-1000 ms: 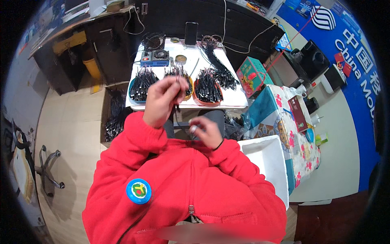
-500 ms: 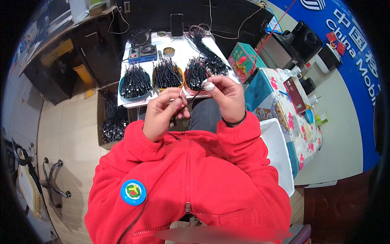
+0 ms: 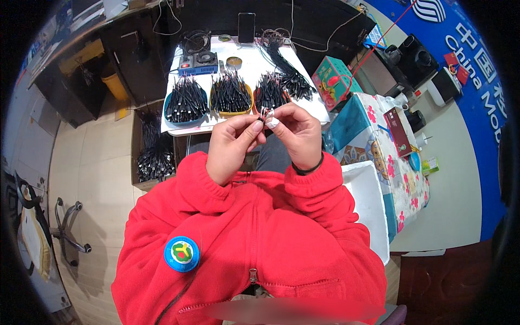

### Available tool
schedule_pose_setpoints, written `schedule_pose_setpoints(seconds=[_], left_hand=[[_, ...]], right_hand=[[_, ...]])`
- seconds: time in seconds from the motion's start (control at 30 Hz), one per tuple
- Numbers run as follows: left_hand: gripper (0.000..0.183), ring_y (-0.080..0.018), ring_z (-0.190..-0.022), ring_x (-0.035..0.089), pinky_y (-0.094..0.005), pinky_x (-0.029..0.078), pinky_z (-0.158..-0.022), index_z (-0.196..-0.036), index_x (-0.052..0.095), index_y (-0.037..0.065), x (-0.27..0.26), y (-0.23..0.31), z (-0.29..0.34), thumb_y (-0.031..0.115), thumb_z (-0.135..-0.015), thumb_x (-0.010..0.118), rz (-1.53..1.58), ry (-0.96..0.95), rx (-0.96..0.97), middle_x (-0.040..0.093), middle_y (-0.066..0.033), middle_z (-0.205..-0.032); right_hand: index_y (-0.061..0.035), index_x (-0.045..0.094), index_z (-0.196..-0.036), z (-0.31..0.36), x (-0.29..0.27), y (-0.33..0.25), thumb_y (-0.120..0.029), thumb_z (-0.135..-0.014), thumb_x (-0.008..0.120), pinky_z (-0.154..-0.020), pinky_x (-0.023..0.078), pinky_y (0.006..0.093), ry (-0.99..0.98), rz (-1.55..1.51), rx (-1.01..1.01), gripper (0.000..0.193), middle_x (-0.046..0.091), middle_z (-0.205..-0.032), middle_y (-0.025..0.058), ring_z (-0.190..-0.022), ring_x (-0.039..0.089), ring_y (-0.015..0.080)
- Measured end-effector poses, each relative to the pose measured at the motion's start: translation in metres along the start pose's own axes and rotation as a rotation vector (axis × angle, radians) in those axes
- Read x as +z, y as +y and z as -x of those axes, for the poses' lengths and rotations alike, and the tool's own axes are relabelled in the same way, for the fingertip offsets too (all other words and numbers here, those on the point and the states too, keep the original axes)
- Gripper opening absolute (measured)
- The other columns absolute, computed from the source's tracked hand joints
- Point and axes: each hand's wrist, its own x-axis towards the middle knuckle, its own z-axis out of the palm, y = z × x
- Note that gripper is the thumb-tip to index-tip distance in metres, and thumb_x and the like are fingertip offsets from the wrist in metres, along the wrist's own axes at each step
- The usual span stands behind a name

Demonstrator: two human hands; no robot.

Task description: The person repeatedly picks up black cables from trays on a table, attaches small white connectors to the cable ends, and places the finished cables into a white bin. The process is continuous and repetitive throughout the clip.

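Close together in front of the white table, both my hands pinch a thin dark cable (image 3: 263, 116). My left hand (image 3: 234, 144) is closed on it with thumb and forefinger. My right hand (image 3: 298, 135) grips the same end from the other side, and white wrapping (image 3: 272, 122) covers one of its fingertips. Small pale and reddish wire tips stick up between the fingers; the rest of the cable is mostly hidden. Just beyond the hands stand a blue tub (image 3: 201, 118), a yellow tub (image 3: 249, 98) and a red-orange tub (image 3: 257, 107), each packed with black cables.
On the white table (image 3: 246, 57) are a blue box device (image 3: 198, 65), a round tin (image 3: 234, 63), an upright phone (image 3: 246, 27) and a cable bundle (image 3: 285, 67). A carton (image 3: 157, 157) of cables sits left, a white foam box (image 3: 368, 200) right, beside a flowered-cloth table (image 3: 403, 184).
My hands have come together; my right hand has moved down and left to meet my left at the cable's end. The cable stretch between them no longer shows. The view has shifted slightly.
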Motion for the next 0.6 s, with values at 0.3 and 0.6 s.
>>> schedule_pose_setpoints(seconds=[0.3,0.6], left_hand=[[0.017,-0.0034,-0.057,0.045,-0.0162,0.033,-0.050,-0.102,0.065,-0.003,-0.001,-0.005,0.005,0.009,-0.092,0.058,0.137,-0.058,-0.047,0.062,-0.0032,-0.074],[0.016,-0.0050,-0.061,0.050,-0.0170,0.035,-0.052,-0.098,0.065,-0.004,-0.013,0.005,0.010,0.009,-0.093,0.057,0.026,-0.251,-0.233,0.062,-0.0039,-0.074]], right_hand=[[0.0001,0.057,-0.105,0.012,0.002,0.014,-0.003,-0.088,0.061,-0.082,0.049,0.0281,-0.069,-0.725,0.319,0.018,0.063,-0.099,0.0093,-0.091,0.061,0.0154],[-0.0004,0.053,-0.105,0.012,-0.006,-0.001,-0.005,-0.087,0.061,-0.076,0.049,0.0247,-0.194,-0.660,0.355,0.020,0.055,-0.100,0.0065,-0.086,0.059,0.0133]])
